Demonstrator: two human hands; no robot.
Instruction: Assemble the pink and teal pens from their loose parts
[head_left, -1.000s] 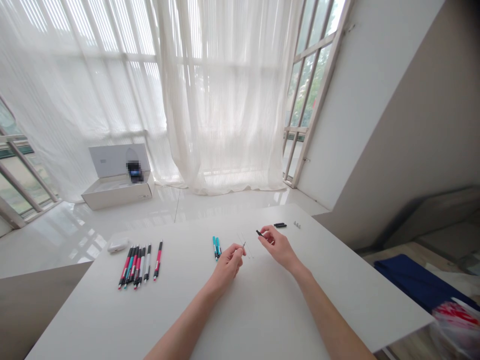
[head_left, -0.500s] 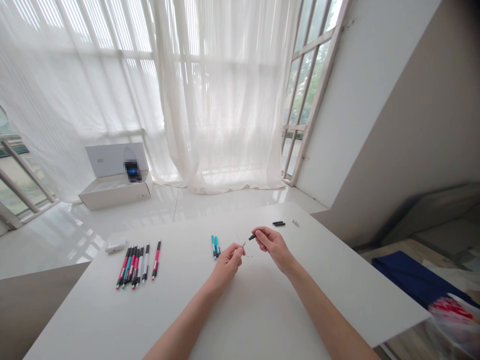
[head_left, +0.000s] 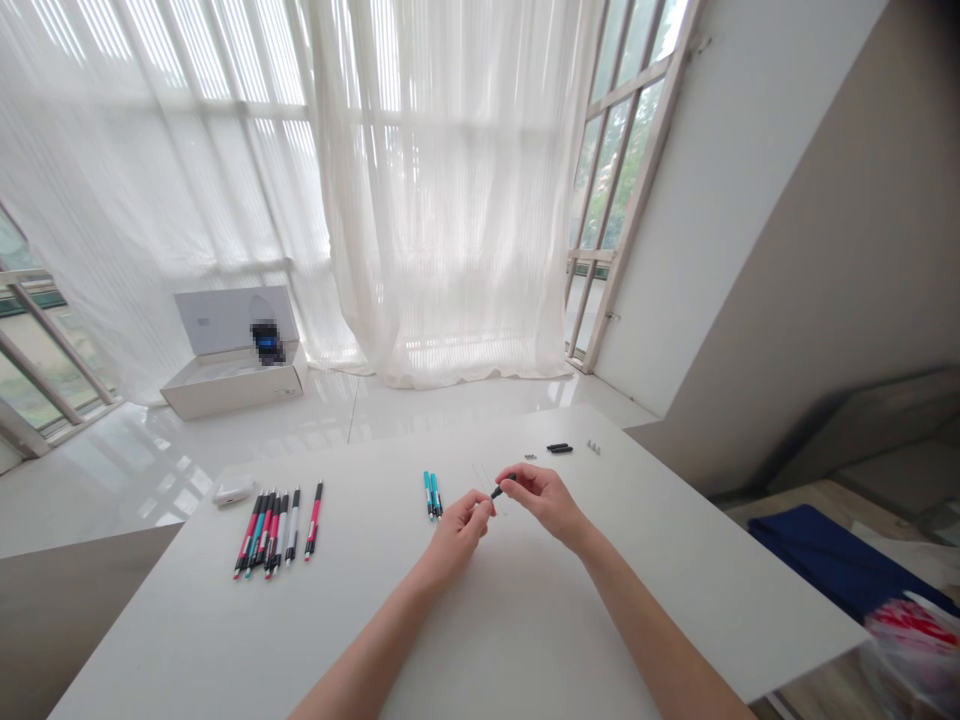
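Above the table, my left hand (head_left: 463, 520) is closed in a pinch on a thin pen refill, now mostly hidden by fingers and the black part. Pinched in my right hand (head_left: 541, 498) is a black pen grip (head_left: 504, 487), its lower end meeting the left fingertips. Thin clear refills (head_left: 480, 472) lie on the table just behind the hands. Left of them rest teal pen barrels (head_left: 430, 495). Beyond my right hand are black pen grips (head_left: 559, 448), small grey pieces (head_left: 593, 447) and tiny metallic springs (head_left: 530, 457).
Several assembled pens (head_left: 266, 530) lie in a row at the left of the white table (head_left: 187, 640), beside a small white case (head_left: 233, 489). An open white box (head_left: 232, 390) stands on the ledge behind. Dark blue cloth (head_left: 847, 560) lies beyond the table's right edge.
My right hand has moved left and slightly down, bringing the black grip over the refill's tip at my left fingers. The small springs behind it have come into view.
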